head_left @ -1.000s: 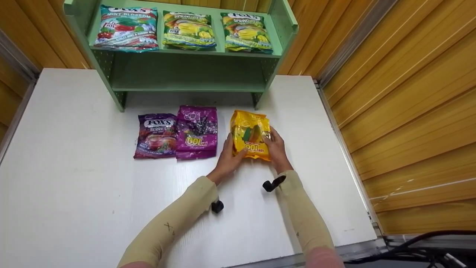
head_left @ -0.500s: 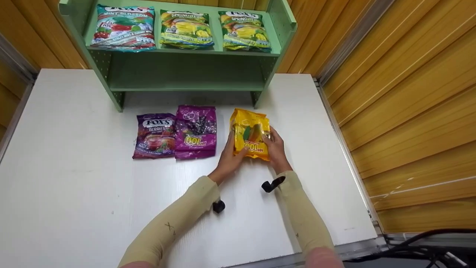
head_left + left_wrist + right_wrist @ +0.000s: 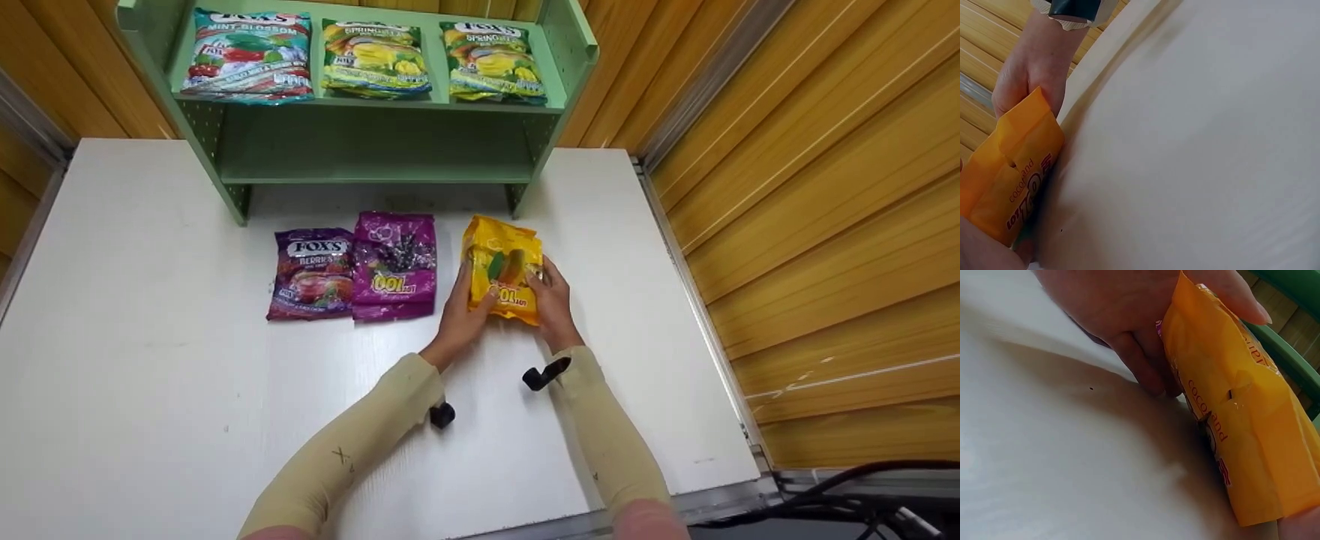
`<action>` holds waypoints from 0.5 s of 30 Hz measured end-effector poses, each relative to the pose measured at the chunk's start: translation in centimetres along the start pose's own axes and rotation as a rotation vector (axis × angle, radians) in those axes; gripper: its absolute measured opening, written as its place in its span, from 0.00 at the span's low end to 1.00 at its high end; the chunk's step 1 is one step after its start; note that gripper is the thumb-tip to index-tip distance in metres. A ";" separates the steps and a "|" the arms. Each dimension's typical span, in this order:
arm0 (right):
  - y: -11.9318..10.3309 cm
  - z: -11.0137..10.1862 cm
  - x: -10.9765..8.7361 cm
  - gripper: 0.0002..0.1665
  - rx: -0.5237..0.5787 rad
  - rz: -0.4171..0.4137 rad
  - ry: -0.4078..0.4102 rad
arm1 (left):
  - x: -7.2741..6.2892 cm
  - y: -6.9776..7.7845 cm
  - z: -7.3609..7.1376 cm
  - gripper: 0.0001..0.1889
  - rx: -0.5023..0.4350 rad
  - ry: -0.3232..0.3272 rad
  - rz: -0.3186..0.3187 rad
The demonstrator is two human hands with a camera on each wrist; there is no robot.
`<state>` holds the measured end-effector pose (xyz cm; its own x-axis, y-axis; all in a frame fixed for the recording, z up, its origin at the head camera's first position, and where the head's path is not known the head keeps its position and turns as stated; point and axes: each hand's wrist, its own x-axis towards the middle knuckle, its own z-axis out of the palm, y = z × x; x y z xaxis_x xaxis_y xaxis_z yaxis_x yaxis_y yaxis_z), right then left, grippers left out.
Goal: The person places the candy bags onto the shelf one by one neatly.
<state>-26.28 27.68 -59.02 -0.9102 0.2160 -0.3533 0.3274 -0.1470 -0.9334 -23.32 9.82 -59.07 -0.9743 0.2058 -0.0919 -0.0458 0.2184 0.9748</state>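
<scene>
Both hands grip a yellow candy bag (image 3: 507, 270) with mango pictures, one at each side. My left hand (image 3: 461, 319) holds its left edge, thumb on the lower front. On the right edge, my right hand (image 3: 555, 304) keeps its thumb on the front. The left wrist view shows the bag (image 3: 1022, 169) from its bottom end, close over the white table, with the right hand (image 3: 1036, 73) behind it. In the right wrist view the left hand's (image 3: 1112, 315) fingers reach underneath the bag (image 3: 1235, 416).
Left of the hands, a purple candy bag (image 3: 394, 266) and a dark berries candy bag (image 3: 311, 274) lie side by side on the white table (image 3: 165, 375). Behind stands a green shelf (image 3: 375, 182), its upper tier bearing a teal mint bag (image 3: 251, 56) and two green-yellow bags (image 3: 375, 60).
The yellow bag has shifted slightly left and away from me, with both hands moving along. The other bags stay in place.
</scene>
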 end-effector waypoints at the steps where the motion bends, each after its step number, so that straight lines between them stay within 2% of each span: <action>1: 0.0 0.1 0.0 0.35 0.000 0.001 0.005 | 0.0 0.0 0.0 0.40 0.000 0.005 0.003; 7: 0.1 0.4 -0.1 0.35 -0.009 0.002 0.021 | -0.1 0.2 -0.2 0.37 -0.023 0.009 -0.005; 15: 0.2 0.6 -0.2 0.36 -0.002 -0.014 0.020 | 0.1 0.2 -0.3 0.35 -0.060 0.005 0.016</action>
<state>-26.17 26.98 -59.08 -0.9095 0.2375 -0.3412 0.3151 -0.1418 -0.9384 -23.46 9.64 -58.81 -0.9761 0.2036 -0.0755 -0.0435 0.1576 0.9865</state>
